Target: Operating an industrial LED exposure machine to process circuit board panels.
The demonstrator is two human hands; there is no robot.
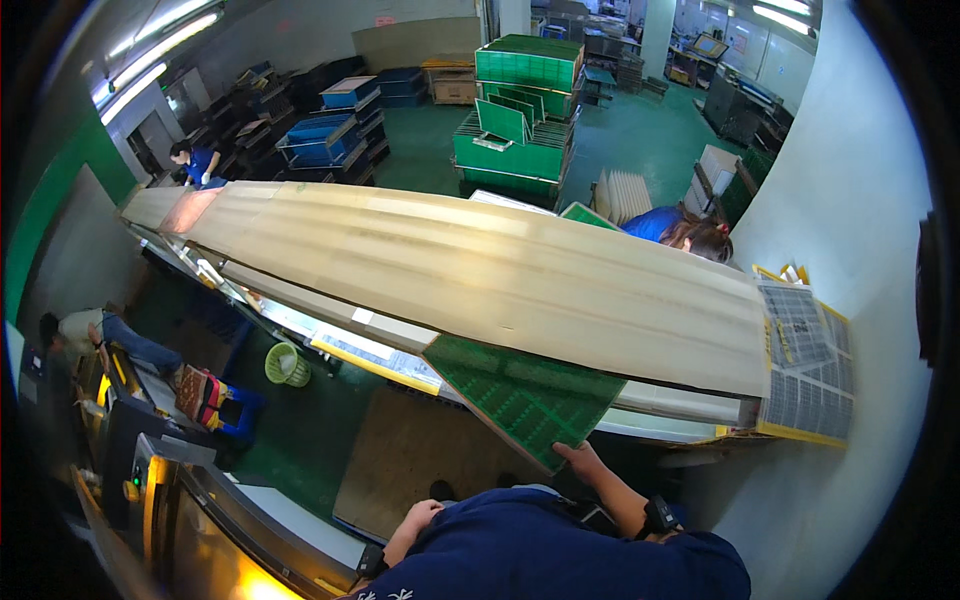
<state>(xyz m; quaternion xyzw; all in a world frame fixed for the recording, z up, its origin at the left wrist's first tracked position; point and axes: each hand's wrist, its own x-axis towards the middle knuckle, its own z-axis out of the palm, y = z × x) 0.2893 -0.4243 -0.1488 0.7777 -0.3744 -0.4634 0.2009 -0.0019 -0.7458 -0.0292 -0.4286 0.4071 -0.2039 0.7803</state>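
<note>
Below the long beige cover, my right hand (572, 456) pinches the near corner of a flat green circuit board panel (530, 395). Lighter rectangular patterns repeat across the panel. It slants toward me, and the beige cover hides its far part. At my waist is my left hand (424, 512), close against my dark blue shirt and away from the panel. Its fingers are mostly hidden, and I cannot make out anything in it.
The long beige cover (400, 250) spans a lit bench. Printed sheets (805, 355) lie at its right end. Green racks (510, 150) stand beyond it, near a co-worker in blue (655, 225). A pale green basket (287, 365) is on the floor; a machine (190, 510) stands lower left.
</note>
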